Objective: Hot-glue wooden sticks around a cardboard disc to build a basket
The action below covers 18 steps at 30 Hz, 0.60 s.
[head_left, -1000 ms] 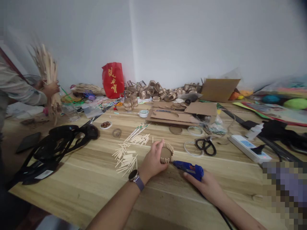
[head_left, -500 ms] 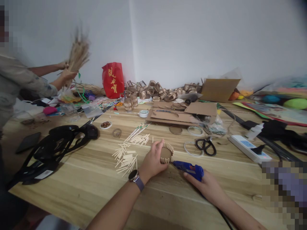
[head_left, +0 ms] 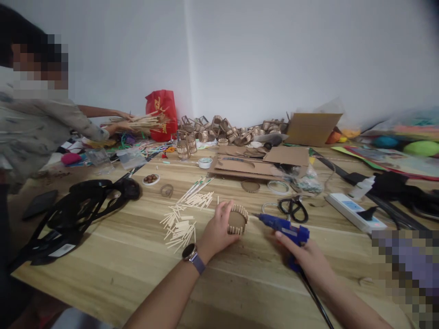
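My left hand [head_left: 218,230], with a watch on its wrist, is closed on the left side of a round cardboard piece [head_left: 237,220] edged with short sticks. My right hand [head_left: 305,256] grips a blue glue gun [head_left: 283,227]. Its nozzle points left, a small gap away from the stick-edged rim. Loose short sticks [head_left: 181,232] lie on the wooden table [head_left: 219,283] to the left of my left hand. Behind the glue gun are black-handled scissors [head_left: 293,209] and a pale ring [head_left: 270,208], partly covered by the gun.
A black strapped object [head_left: 92,205] lies at left. A power strip [head_left: 356,213] is at right. Cardboard sheets [head_left: 247,169], a red bag [head_left: 163,109] and small stick baskets [head_left: 183,149] stand farther back. At far left a person holds a stalk bundle [head_left: 144,122].
My right hand has moved the glue gun up and to the right, off the rim. The other person has leaned in and lowered the stalk bundle from upright to nearly level.
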Each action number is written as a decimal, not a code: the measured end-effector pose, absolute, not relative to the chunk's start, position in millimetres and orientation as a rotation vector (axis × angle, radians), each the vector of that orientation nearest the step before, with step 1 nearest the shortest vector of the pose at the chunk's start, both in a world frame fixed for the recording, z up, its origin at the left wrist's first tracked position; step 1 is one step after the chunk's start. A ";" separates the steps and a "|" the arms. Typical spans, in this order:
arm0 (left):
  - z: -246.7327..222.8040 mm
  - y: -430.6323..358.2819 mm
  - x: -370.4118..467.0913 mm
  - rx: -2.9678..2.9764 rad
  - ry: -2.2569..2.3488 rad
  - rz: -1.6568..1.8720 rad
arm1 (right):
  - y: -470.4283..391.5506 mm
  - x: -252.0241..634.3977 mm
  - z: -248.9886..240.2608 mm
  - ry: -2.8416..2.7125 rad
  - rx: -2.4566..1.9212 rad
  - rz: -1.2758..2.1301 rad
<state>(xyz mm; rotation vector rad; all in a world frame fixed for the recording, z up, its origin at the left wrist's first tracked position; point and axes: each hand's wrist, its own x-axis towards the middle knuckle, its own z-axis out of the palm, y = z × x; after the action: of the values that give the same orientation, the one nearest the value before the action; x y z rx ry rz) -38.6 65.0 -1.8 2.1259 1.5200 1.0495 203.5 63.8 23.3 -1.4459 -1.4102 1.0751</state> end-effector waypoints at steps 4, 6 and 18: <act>2.5 64.3 -45.6 2.214 1.531 1.057 | 76.9 219.8 21.2 -0.987 -1.365 1.465; 7.4 65.3 -52.9 2.227 1.669 1.104 | 82.7 227.8 25.2 -0.844 -1.272 1.626; 16.2 79.8 -92.4 2.027 2.477 0.503 | 96.1 248.7 12.6 -1.256 -1.340 1.316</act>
<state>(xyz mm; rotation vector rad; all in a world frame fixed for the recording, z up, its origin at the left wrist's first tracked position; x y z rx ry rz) -92.4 79.8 16.2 2.0266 2.4769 0.5031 248.7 96.1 12.6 -1.3404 -1.2562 1.3156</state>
